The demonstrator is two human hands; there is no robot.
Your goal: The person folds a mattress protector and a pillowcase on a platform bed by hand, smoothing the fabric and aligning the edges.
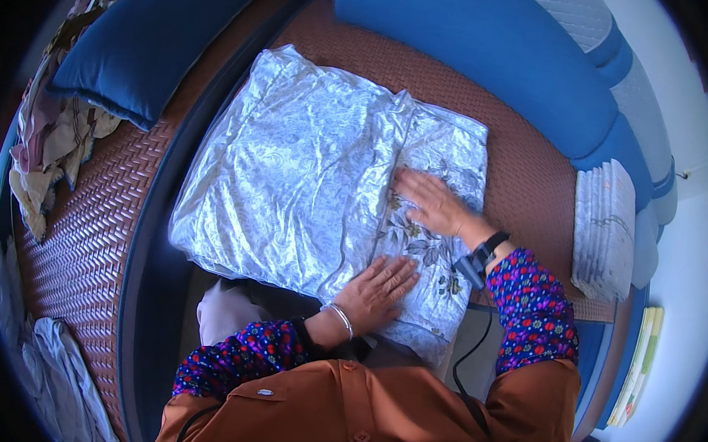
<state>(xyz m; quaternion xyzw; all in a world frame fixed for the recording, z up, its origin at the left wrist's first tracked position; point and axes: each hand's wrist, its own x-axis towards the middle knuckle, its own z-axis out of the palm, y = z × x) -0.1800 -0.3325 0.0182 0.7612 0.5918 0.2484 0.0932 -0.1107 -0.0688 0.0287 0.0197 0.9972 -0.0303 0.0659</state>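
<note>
A shiny white patterned fabric cover lies in a broad folded layer on the sofa seat before me. Its right-hand strip is a floral panel with grey leaves, folded beside a raised seam. My left hand rests flat on the lower part of this strip, fingers spread, a silver bangle at the wrist. Higher up, my right hand lies palm down on the floral panel, slightly blurred. A dark band with a small device sits on the right wrist. Neither hand grips the fabric.
Brown woven matting covers the sofa seat. Blue cushions line the back, and a dark blue pillow lies at left. A folded white quilted stack stands at right. Loose clothes lie along the left edge. A black cable hangs near my right arm.
</note>
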